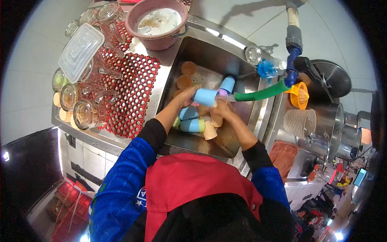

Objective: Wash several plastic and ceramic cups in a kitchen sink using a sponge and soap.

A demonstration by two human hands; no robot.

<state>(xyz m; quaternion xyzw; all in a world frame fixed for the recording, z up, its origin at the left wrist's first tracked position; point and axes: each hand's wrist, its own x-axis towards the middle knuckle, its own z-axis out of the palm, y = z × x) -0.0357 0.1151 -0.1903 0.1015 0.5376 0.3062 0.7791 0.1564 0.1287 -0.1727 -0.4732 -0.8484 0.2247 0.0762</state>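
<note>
My left hand is wrapped around one end of a light blue plastic cup, held sideways above the metal sink. At the cup's other end is my right hand, blurred, its fingers at the rim; whether they grip it is unclear. Water runs from a green hose onto this hand. Below lie several cups, among them a blue cup with a green one at its end, a peach cup and another blue cup. A purple item, partly hidden, shows beside the hose's stream.
Left of the sink, glass mugs and a clear plastic lid rest along a red perforated mat. A pink bucket of sudsy water stands behind. To the right are an orange citrus juicer, a blue-liquid bottle and metal pots.
</note>
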